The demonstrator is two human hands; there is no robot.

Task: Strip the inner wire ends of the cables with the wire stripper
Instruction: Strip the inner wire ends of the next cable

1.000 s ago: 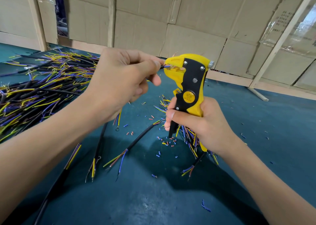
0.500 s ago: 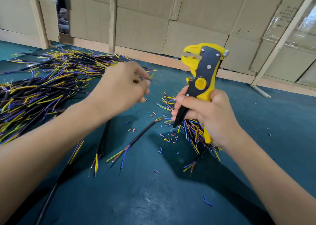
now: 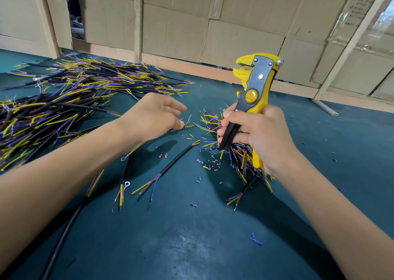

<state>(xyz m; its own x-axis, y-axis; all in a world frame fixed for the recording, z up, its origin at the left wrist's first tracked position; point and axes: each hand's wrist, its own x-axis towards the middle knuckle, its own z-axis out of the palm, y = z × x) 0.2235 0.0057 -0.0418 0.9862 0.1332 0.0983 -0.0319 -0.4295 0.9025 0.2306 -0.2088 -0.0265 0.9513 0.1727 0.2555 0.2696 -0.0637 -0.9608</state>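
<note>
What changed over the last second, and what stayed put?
The left hand drew the wire out of the wire stripper and dropped toward the table, fingers now at a cable end. The stripper's jaws are now empty. The right hand kept its grip.

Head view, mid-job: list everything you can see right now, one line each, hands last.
wire stripper: one, yellow and black, upright in the right hand, head up and empty.
big cable pile: many, black with yellow and purple wire ends, far left of the table.
small cable pile: many, same colours, under the right hand.
loose cables: a few, black, centre of the table.
insulation scraps: many, blue and red bits, scattered mid-table.
table: one, dark teal.
cardboard wall: tan, behind the table.
left hand: fingers at a cable end mid-table.
right hand: grips the stripper handles.
</note>
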